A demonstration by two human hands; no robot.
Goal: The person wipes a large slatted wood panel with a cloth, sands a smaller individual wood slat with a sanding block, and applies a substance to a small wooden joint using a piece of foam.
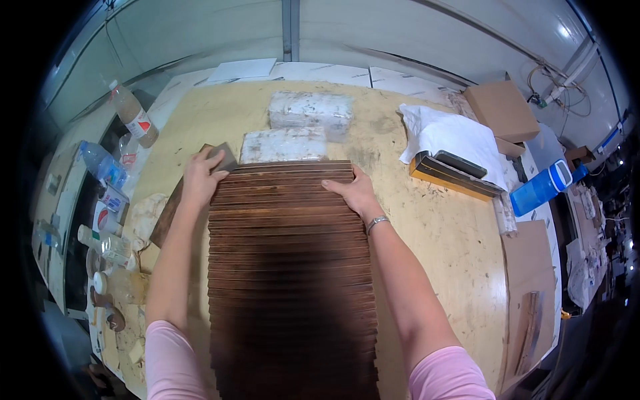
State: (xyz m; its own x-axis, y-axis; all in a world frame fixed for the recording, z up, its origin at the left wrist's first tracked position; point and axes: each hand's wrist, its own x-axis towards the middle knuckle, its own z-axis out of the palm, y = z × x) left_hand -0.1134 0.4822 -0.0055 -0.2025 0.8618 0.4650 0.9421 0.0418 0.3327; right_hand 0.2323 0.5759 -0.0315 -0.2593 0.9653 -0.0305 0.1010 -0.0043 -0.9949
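A long row of dark brown wooden slats [287,220] lies side by side in front of me, running from the table's middle to the lower edge of the picture. My left hand [200,179] is at the far left corner, its fingers bent over a flat grey-brown piece [228,157] whose kind I cannot make out. Beneath my left wrist a dark brown board [167,217] lies at a slant. My right hand [353,192] grips the far right corner of the row, thumb on top and fingers over the side, partly hidden.
Two plastic-wrapped white bundles [283,145] lie just beyond the slats. Bottles, including a clear one [133,115], and jars line the left edge. At the right are a white cloth [447,137] on a black-and-orange box [453,177], a cardboard box [501,110] and a blue bottle [539,190].
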